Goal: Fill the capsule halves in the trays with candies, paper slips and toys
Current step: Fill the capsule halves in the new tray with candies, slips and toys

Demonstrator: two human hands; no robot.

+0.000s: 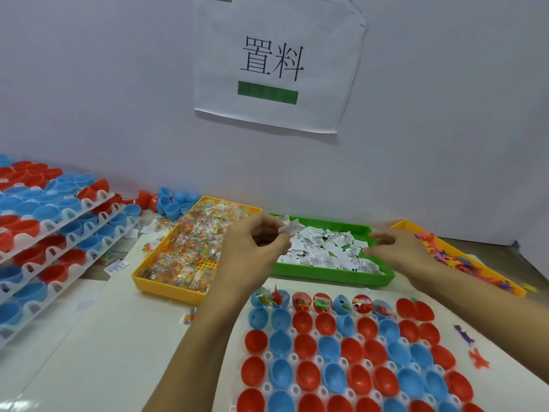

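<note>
Red and blue plastic capsule halves (341,349) fill the white tray (292,356); left hand (252,248) pinches a white paper slip (289,226), right hand (395,248) reaches curled into the green plastic tray (335,276), grip unclear.

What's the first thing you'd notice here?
The red and blue capsule halves filling the white tray at the front, only the far row filled. Behind sit a yellow bin of candies and a green bin of paper slips; the left hand pinches a slip.

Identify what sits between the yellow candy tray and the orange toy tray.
In the head view, the green tray of paper slips lies between the yellow candy tray and the orange toy tray.
</note>
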